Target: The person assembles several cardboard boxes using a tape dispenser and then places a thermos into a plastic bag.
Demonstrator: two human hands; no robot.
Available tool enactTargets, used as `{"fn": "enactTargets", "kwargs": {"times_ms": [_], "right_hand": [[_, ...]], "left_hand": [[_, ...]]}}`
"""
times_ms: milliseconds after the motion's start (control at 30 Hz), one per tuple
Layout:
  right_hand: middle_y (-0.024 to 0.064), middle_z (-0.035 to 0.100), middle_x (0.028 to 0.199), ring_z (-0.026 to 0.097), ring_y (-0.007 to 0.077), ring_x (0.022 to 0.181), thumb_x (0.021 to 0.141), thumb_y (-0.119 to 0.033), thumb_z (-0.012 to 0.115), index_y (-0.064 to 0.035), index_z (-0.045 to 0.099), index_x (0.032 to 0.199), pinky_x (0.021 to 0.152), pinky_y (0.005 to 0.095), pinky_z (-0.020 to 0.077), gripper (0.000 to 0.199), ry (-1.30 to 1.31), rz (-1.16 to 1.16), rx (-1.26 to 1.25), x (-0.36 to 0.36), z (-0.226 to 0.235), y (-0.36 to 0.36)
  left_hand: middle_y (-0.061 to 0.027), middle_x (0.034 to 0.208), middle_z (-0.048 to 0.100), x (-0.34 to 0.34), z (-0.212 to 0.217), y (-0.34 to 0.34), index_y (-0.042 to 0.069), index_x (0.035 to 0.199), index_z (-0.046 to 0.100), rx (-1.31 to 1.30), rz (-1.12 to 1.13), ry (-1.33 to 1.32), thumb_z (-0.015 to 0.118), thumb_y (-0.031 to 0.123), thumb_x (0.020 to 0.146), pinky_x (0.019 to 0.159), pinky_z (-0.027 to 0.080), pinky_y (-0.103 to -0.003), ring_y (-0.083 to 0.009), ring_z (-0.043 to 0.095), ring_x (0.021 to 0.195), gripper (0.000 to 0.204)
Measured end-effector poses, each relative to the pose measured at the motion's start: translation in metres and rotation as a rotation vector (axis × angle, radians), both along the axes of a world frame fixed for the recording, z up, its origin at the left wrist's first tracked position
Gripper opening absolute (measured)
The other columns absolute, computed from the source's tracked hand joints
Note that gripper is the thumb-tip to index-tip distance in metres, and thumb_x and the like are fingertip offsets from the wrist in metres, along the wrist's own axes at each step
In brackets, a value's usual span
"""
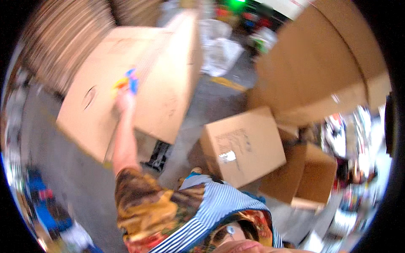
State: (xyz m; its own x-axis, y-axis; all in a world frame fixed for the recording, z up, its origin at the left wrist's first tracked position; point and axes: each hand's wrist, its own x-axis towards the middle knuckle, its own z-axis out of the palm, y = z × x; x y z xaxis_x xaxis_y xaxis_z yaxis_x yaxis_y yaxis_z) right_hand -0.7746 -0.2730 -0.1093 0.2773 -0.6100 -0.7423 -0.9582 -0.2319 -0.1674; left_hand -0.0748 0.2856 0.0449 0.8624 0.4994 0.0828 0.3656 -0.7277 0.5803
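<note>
My left arm reaches up and forward, and my left hand (125, 100) is closed around a small blue and yellow hand tool (131, 81). The tool is smeared by motion, so its exact kind does not show. Both are over the upper face of a large brown cardboard box (158, 99), to the left of the middle. A paler band runs from near the tool toward the box's far edge. This box has a dark printed mark (159, 156) on its near side. My right hand is out of the picture.
Flattened cardboard (59, 46) is stacked at far left. A smaller closed carton (249, 145) and an open carton (310, 177) stand to the right, before a very large box (316, 63). White plastic wrapping (219, 46) lies on the grey floor (211, 99). Blue items (46, 202) lie lower left.
</note>
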Motion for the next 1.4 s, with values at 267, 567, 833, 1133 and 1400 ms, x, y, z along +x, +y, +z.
{"fn": "enactTargets", "kwargs": {"times_ms": [267,567,833,1133,1400], "right_hand": [[0.0149,0.065,0.098,0.062,0.0262,0.091,0.085,-0.037,0.057,-0.0064,0.059,0.111,0.081,0.0360,0.0474,0.040,-0.303,-0.298,0.241,-0.012,-0.062,0.054],[0.0151,0.065,0.097,0.061,0.0290,0.093,0.085,-0.038,0.056,-0.0103,0.059,0.103,0.082,0.0355,0.0474,0.033,-0.573,0.019,-0.008,-0.062,0.014,0.071],[0.0078,0.063,0.068,0.059,0.0174,0.064,0.085,-0.038,0.054,-0.0042,0.066,0.076,0.060,0.0378,0.0459,0.037,-0.761,-0.856,-0.073,-0.409,-0.077,0.093],[0.0073,0.061,0.066,0.057,0.0172,0.060,0.086,-0.033,0.053,-0.0047,0.063,0.080,0.056,0.0360,0.0450,0.030,-0.427,-1.325,0.077,-0.521,-0.066,0.049],[0.0068,0.060,0.065,0.056,0.0170,0.057,0.086,-0.028,0.053,-0.0051,0.061,0.082,0.052,0.0344,0.0443,0.024,-0.594,-1.264,0.096,-0.548,-0.060,-0.086]], "left_hand": [[-0.0228,0.104,0.057,-0.138,-0.165,-0.064,-0.003,0.104,0.056,0.001,-0.639,-0.171,0.051,0.022,0.089,0.082,0.044,-0.043,-0.0362,0.055,0.093,0.030],[-0.0188,0.120,0.054,-0.435,-0.091,-0.349,0.006,0.124,0.050,0.174,-2.175,0.596,0.054,0.029,0.085,0.095,0.040,-0.040,-0.0333,0.052,0.111,0.046],[-0.0172,0.118,0.054,-0.538,-0.079,-0.458,0.008,0.121,0.052,0.747,-2.148,0.406,0.059,0.036,0.082,0.092,0.043,-0.044,-0.0352,0.052,0.110,0.049],[-0.0179,0.139,0.032,-0.697,-0.005,-0.645,0.009,0.129,0.043,0.402,-2.179,-0.165,0.068,0.029,0.076,0.102,0.035,-0.044,-0.0354,0.035,0.125,0.062],[-0.0185,0.115,0.055,-0.704,-0.068,-0.821,0.004,0.122,0.046,0.476,-1.869,0.186,0.069,0.034,0.073,0.089,0.045,-0.041,-0.0319,0.053,0.107,0.062]]}}
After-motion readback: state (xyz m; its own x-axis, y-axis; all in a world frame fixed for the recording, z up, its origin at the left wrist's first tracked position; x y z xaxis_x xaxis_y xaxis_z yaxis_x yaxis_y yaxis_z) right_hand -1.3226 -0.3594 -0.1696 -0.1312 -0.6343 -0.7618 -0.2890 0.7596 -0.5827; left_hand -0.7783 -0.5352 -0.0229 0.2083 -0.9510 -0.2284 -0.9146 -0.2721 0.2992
